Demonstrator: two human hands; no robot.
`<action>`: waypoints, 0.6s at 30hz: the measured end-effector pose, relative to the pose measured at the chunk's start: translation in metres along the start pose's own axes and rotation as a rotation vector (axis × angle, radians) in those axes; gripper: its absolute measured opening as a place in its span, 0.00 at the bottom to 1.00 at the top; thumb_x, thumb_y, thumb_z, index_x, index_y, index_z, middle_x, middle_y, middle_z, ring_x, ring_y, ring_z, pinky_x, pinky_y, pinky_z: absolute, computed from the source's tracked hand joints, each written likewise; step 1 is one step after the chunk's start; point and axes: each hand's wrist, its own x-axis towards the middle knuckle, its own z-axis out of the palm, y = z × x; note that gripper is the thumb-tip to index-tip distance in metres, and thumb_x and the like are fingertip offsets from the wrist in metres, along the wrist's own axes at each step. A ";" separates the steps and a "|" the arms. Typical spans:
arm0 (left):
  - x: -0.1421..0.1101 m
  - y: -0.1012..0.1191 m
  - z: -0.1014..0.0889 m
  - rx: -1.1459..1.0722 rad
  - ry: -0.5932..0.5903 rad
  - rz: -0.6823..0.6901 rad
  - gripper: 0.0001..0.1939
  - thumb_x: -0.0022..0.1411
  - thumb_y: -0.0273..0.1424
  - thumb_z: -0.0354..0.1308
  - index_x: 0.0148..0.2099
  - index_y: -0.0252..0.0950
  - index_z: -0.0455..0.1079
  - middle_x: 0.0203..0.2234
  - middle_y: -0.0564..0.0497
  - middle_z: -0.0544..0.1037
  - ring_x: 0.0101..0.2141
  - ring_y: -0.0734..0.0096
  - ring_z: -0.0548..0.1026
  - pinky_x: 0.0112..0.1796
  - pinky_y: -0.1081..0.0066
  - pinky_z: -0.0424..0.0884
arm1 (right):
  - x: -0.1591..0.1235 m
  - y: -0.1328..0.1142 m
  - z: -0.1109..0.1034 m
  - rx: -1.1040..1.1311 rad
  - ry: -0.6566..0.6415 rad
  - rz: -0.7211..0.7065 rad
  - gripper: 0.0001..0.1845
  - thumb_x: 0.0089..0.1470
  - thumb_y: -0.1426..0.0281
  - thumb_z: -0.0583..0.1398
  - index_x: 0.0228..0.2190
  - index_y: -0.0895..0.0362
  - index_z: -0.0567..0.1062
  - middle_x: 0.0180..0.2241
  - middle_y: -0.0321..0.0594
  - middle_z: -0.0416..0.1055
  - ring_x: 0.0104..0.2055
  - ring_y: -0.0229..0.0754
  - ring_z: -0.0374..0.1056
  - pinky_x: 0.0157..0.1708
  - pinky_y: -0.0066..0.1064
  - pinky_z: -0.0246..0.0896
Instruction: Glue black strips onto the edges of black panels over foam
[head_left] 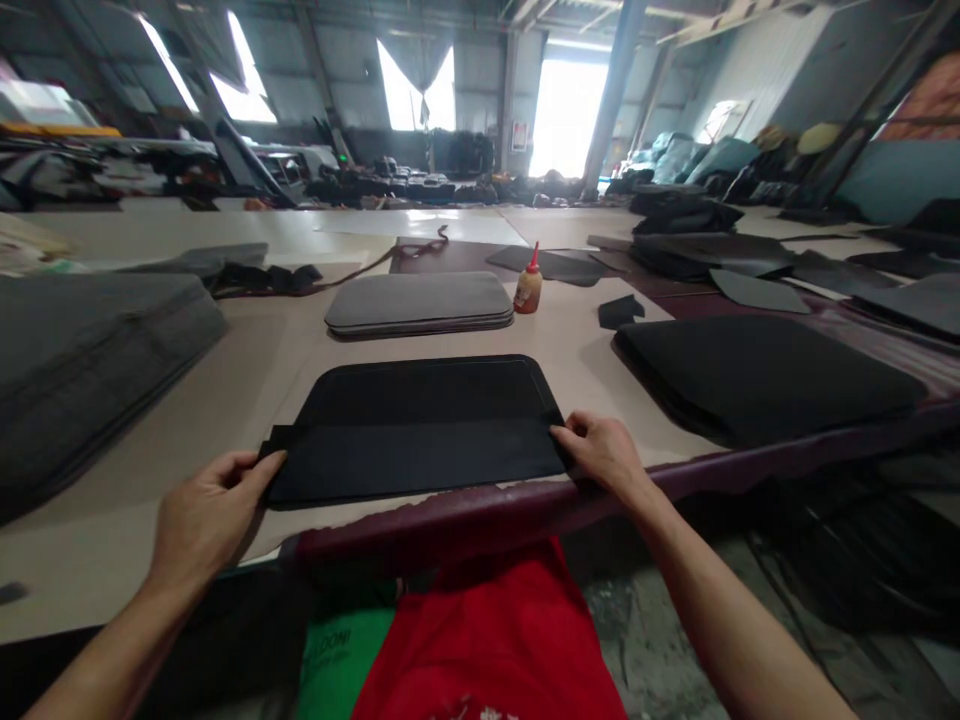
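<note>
Flat on the table in front of me lies a black panel with rounded far corners and a fine line along its edge. Across its near half rests a black fabric strip. My left hand pinches the strip's left end between thumb and fingers. At the opposite end, my right hand grips the strip's right edge, fingertips closed on it. Just beyond the panel sit a stack of grey panels and a glue bottle with a red nozzle.
A thick stack of grey sheets stands at the left. On the right lies a stack of black panels, with a small black scrap behind it. Maroon material hangs over the table's front edge. More dark pieces lie farther back.
</note>
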 end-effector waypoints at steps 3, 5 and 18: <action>0.000 0.001 0.001 0.016 -0.006 0.000 0.20 0.58 0.48 0.58 0.42 0.37 0.76 0.29 0.53 0.78 0.33 0.63 0.74 0.31 0.74 0.60 | 0.000 0.001 0.001 -0.007 0.005 -0.015 0.19 0.55 0.55 0.60 0.20 0.53 0.68 0.19 0.33 0.64 0.24 0.40 0.59 0.27 0.32 0.46; 0.002 0.000 0.001 0.036 -0.007 -0.007 0.21 0.58 0.49 0.58 0.42 0.37 0.76 0.29 0.52 0.77 0.33 0.63 0.73 0.31 0.74 0.60 | 0.000 0.001 0.001 -0.018 0.007 -0.021 0.18 0.55 0.55 0.60 0.20 0.53 0.68 0.19 0.33 0.64 0.24 0.40 0.59 0.27 0.32 0.46; 0.006 -0.005 0.005 0.111 -0.009 0.035 0.22 0.57 0.51 0.56 0.41 0.38 0.76 0.27 0.51 0.77 0.30 0.62 0.73 0.30 0.73 0.60 | -0.003 0.001 0.002 -0.025 0.051 -0.004 0.12 0.54 0.58 0.64 0.32 0.53 0.72 0.25 0.33 0.70 0.28 0.41 0.64 0.29 0.32 0.49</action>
